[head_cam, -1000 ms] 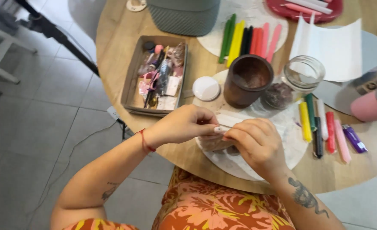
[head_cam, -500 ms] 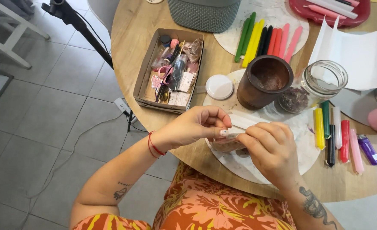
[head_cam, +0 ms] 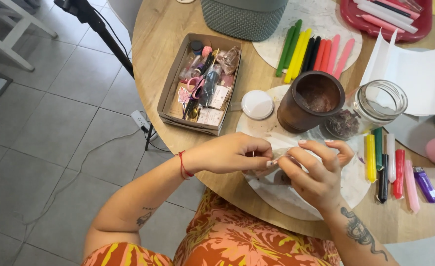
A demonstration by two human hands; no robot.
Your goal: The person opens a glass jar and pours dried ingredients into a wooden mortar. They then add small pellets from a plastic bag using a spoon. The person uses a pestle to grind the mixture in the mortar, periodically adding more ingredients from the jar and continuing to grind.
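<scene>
My left hand (head_cam: pixel 234 153) and my right hand (head_cam: pixel 312 173) meet over a round white plate (head_cam: pixel 348 184) at the near edge of a round wooden table (head_cam: pixel 163 54). Both pinch a small pale, whitish piece (head_cam: pixel 281 150) between the fingertips; what exactly it is stays unclear. A red string bracelet circles my left wrist. Just beyond my hands stand a dark brown clay cup (head_cam: pixel 310 101) and an open glass jar (head_cam: pixel 370 109) holding dried bits.
A cardboard box of small items (head_cam: pixel 201 83) sits to the left, a white round lid (head_cam: pixel 257 104) beside it. Coloured candles (head_cam: pixel 397 165) lie right of the plate, more candles (head_cam: pixel 312 51) further back. A grey pot (head_cam: pixel 242 17), red tray (head_cam: pixel 387 15), white paper (head_cam: pixel 412 74).
The view has shifted slightly, with the table sliding right and down in frame. My hands stay together over the plate, fingers working the small pale piece.
</scene>
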